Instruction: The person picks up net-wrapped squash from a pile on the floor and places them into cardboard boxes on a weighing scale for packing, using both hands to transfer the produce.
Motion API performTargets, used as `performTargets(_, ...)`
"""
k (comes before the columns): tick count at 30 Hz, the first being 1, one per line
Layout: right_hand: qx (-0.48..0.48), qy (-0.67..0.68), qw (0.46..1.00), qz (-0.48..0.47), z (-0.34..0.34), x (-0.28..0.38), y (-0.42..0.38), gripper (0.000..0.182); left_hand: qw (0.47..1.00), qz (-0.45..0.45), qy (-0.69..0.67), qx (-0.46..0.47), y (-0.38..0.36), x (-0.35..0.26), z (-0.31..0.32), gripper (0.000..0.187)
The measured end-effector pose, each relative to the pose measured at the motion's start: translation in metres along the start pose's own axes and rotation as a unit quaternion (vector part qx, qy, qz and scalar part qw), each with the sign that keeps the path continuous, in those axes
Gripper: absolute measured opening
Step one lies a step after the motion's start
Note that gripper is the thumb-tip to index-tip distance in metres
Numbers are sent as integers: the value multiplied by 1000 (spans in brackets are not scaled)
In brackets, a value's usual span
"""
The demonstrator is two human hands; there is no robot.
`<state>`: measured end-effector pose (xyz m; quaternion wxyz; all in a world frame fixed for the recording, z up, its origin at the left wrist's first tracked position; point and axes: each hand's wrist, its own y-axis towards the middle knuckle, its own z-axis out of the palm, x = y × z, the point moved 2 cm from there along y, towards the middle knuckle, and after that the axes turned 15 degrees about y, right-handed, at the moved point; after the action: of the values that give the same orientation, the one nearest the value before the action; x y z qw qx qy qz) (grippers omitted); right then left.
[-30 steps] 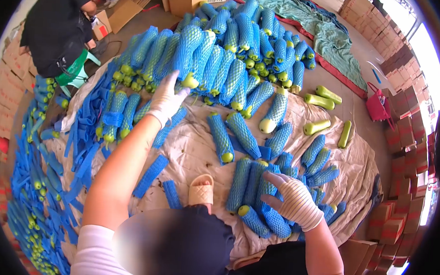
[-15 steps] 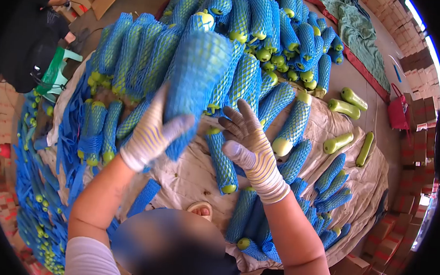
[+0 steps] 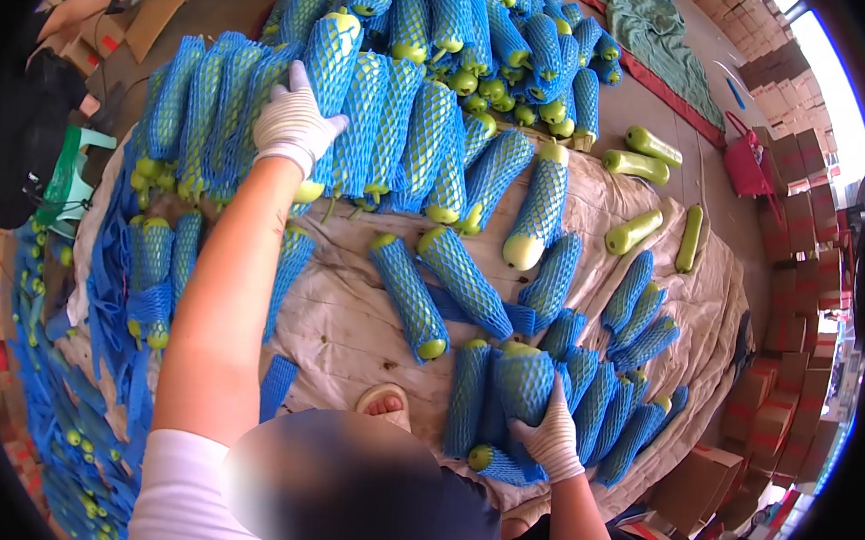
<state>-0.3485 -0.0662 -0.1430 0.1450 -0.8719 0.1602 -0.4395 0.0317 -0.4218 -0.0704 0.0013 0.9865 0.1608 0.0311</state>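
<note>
My left hand (image 3: 295, 131), in a striped work glove, is at the far row with its fingers and thumb around a light green gourd (image 3: 334, 55) in a blue foam net. That gourd stands against other netted gourds (image 3: 402, 112). Lower right, my right hand (image 3: 553, 439), also gloved, grips another netted gourd (image 3: 524, 380), held tilted above the near group. Between the hands, two netted gourds (image 3: 407, 293) lie on the beige cloth (image 3: 341, 334). One gourd with a pale end (image 3: 536, 212) lies beyond them.
Several bare gourds (image 3: 633, 232) lie on the right. Loose blue nets (image 3: 110, 273) heap on the left by a green stool (image 3: 70, 187). A person (image 3: 29, 132) works at upper left. Cartons (image 3: 792, 318) are stacked on the right, near a red bag (image 3: 748, 161).
My left hand has carried a netted gourd up and away to the far row. My right hand has moved down from mid-air onto a gourd in the near group. The view has shifted.
</note>
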Motion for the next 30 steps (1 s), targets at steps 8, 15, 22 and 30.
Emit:
performTargets(8, 50, -152, 986, -49, 17, 80, 19, 95, 677, 110, -674, 274, -62, 12, -2, 71)
performTargets(15, 154, 652, 743, 12, 16, 150, 92, 90, 763, 241, -559, 219, -84, -18, -13, 55)
performTargets(22, 77, 713, 695, 56, -31, 88, 17, 95, 998, 22, -48, -45, -22, -61, 55, 97)
performTargets(30, -163, 603, 766, -154, -187, 113, -101, 96, 980, 121, -127, -95, 8, -28, 61, 92)
